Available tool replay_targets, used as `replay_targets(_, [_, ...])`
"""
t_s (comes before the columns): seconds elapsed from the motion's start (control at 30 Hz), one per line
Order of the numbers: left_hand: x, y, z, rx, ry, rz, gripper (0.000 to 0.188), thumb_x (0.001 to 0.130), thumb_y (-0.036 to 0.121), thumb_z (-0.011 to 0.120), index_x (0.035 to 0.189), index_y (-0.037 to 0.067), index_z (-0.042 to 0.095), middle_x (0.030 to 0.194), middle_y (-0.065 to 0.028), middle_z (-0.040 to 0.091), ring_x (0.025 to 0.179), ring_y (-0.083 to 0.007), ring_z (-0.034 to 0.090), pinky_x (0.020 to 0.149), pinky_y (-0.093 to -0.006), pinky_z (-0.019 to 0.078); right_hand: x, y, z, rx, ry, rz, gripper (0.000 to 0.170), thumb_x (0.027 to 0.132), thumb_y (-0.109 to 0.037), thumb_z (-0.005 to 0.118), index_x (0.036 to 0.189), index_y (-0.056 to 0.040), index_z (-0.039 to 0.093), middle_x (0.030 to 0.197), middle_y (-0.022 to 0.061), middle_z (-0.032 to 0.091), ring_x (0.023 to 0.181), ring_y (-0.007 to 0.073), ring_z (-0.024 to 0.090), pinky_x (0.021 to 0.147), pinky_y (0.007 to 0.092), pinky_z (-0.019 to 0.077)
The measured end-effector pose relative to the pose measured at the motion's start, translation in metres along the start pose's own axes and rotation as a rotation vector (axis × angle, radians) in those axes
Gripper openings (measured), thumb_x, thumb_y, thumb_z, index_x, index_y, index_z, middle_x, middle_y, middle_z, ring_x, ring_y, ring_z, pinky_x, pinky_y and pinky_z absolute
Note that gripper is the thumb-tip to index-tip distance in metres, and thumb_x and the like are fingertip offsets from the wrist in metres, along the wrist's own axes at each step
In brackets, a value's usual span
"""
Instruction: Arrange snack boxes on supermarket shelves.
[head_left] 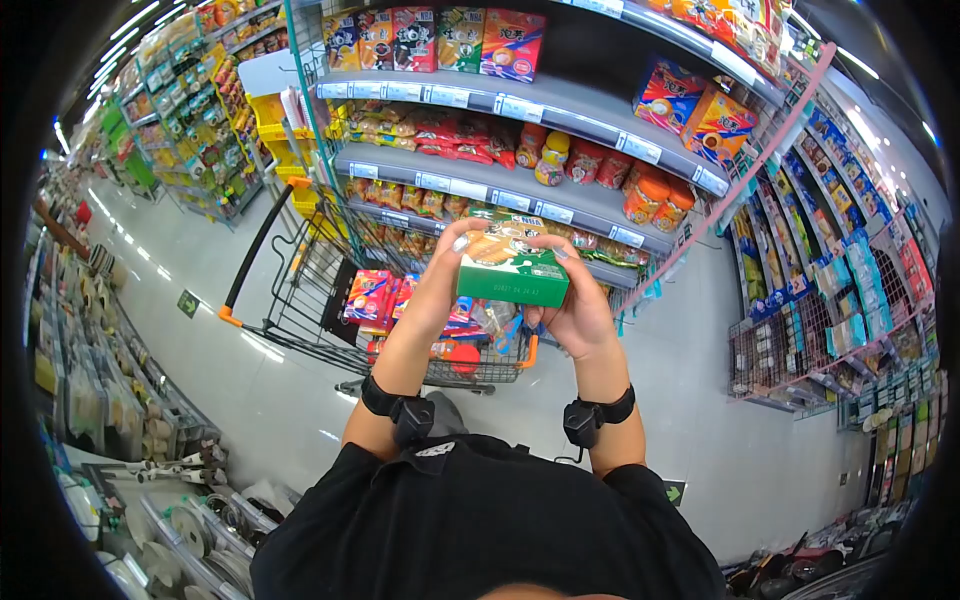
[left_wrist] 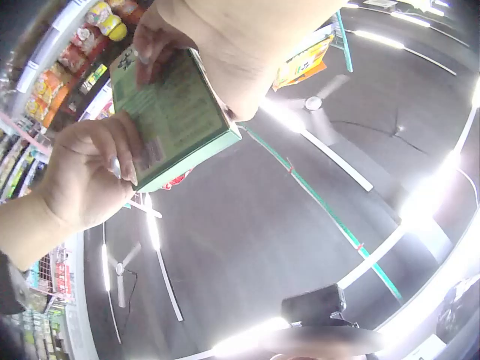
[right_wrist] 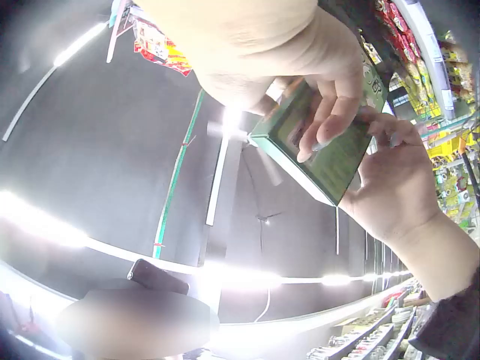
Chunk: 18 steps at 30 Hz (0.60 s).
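A green and orange snack box (head_left: 513,270) is held up between both hands in front of the shelves. In the head view, the left hand (head_left: 440,272) grips its left end, and the right hand (head_left: 582,305) grips its right end with the thumb near the top. The left wrist view shows the broad green side of the box (left_wrist: 176,120), with the right hand (left_wrist: 90,169) curled at its lower edge. From the right wrist, fingers lie across the box (right_wrist: 322,161), and the left hand (right_wrist: 397,176) holds the far edge.
A shopping cart (head_left: 290,345) with colourful packs (head_left: 370,296) and a red-lidded jar (head_left: 464,358) stands below and left of the hands. Behind are shelves (head_left: 440,96) with boxes, bags and jars. A wire rack (head_left: 800,345) stands at the right, over grey floor (head_left: 690,350).
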<state>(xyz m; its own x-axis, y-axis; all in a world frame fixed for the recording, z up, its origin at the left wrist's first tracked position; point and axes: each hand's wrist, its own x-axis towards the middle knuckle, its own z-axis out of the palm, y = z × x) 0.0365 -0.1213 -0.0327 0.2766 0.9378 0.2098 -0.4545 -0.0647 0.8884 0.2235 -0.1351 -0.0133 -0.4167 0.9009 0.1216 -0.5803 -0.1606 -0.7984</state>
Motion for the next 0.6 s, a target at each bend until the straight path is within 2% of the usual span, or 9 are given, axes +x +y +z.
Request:
replay_targets(0.1, [0.012,0.004,-0.01,0.024,0.01,0.027,0.048,0.093,0.024,0.033,0.137,0.006,0.033,0.133,-0.0116,0.042,0.121,-0.0177,0.045,0.098,-0.0284,0.0382,0.018,0.004,0.011,-0.046,0.163,-0.064,0.04,0.094,-0.022,0.038,0.133,-0.0111,0.038,0.1,0.0116,0.059,0.069,0.0196,0.061,0.052,0.0329,0.0507])
replay_targets(0.13, [0.016,0.008,-0.012,0.023,0.024,0.033,0.051,0.091,0.02,0.033,0.14,0.005,0.029,0.137,-0.0122,0.039,0.124,-0.0183,0.042,0.1,-0.0279,0.0359,0.025,0.005,0.004,-0.053,0.102,-0.091,0.052,0.092,-0.016,0.042,0.141,-0.0101,0.027,0.11,0.0126,0.057,0.077,0.0201,0.063,0.061,0.0316,0.0527])
replay_targets(0.23, [0.036,0.002,-0.043,0.014,0.091,0.044,0.054,0.09,0.013,0.041,0.141,0.003,0.028,0.131,-0.0146,0.046,0.117,-0.0185,0.048,0.098,-0.0269,0.0363,0.058,0.015,-0.005,-0.1,0.229,-0.173,0.061,0.089,-0.01,0.047,0.143,-0.0066,0.02,0.118,0.0121,0.055,0.092,0.0189,0.061,0.077,0.0306,0.0506])
replay_targets(0.27, [0.046,0.003,-0.053,0.106,0.08,0.062,0.055,0.09,0.013,0.043,0.141,0.003,0.027,0.126,-0.0145,0.05,0.114,-0.0189,0.051,0.095,-0.0273,0.0378,0.071,0.018,-0.015,-0.146,0.162,-0.175,0.07,0.086,-0.004,0.052,0.145,-0.004,0.015,0.124,0.0121,0.051,0.107,0.0183,0.054,0.09,0.0308,0.0437])
replay_targets(0.33, [0.069,0.008,-0.075,0.296,0.062,0.096,0.056,0.09,0.012,0.046,0.142,0.004,0.026,0.115,-0.0143,0.059,0.107,-0.0197,0.056,0.09,-0.0282,0.0408,0.1,0.015,-0.014,-0.341,0.138,-0.248,0.072,0.085,-0.002,0.054,0.145,-0.0037,0.014,0.127,0.0122,0.049,0.113,0.0195,0.051,0.094,0.0318,0.0414])
replay_targets(0.37, [0.088,0.009,-0.087,0.405,0.074,0.214,0.055,0.09,0.012,0.046,0.141,0.004,0.028,0.114,-0.0153,0.06,0.105,-0.0204,0.057,0.088,-0.0291,0.0418,0.116,0.014,-0.011,-0.434,0.131,-0.279,0.074,0.084,-0.002,0.055,0.145,-0.0036,0.014,0.129,0.0122,0.048,0.116,0.0201,0.049,0.095,0.0323,0.0402])
replay_targets(0.43, [0.136,0.026,-0.094,0.614,0.092,0.458,0.051,0.091,0.012,0.045,0.14,0.004,0.031,0.11,-0.0175,0.062,0.099,-0.0217,0.06,0.085,-0.0307,0.0439,0.169,0.013,-0.021,-0.833,0.111,-0.576,0.084,0.08,-0.007,0.064,0.145,-0.0035,0.01,0.127,0.0164,0.05,0.112,0.0264,0.053,0.092,0.0334,0.0432])
replay_targets(0.5, [0.173,0.05,-0.102,0.857,0.141,0.47,0.05,0.09,0.01,0.043,0.139,0.008,0.033,0.1,-0.0246,0.06,0.093,-0.0381,0.06,0.08,-0.0386,0.0453,0.215,-0.004,-0.016,-1.291,0.182,-0.815,0.089,0.079,-0.012,0.067,0.144,-0.0036,0.007,0.122,0.0195,0.054,0.106,0.0304,0.058,0.088,0.0347,0.0461])
replay_targets(0.6, [0.242,0.056,-0.131,0.9,0.175,0.758,0.052,0.089,0.011,0.046,0.139,0.005,0.031,0.102,-0.0258,0.059,0.09,-0.0417,0.057,0.08,-0.0448,0.0436,0.277,-0.024,-0.018,-1.38,0.207,-0.797,0.092,0.077,-0.019,0.07,0.142,-0.004,0.008,0.109,0.0249,0.059,0.097,0.0388,0.061,0.08,0.0409,0.0497])
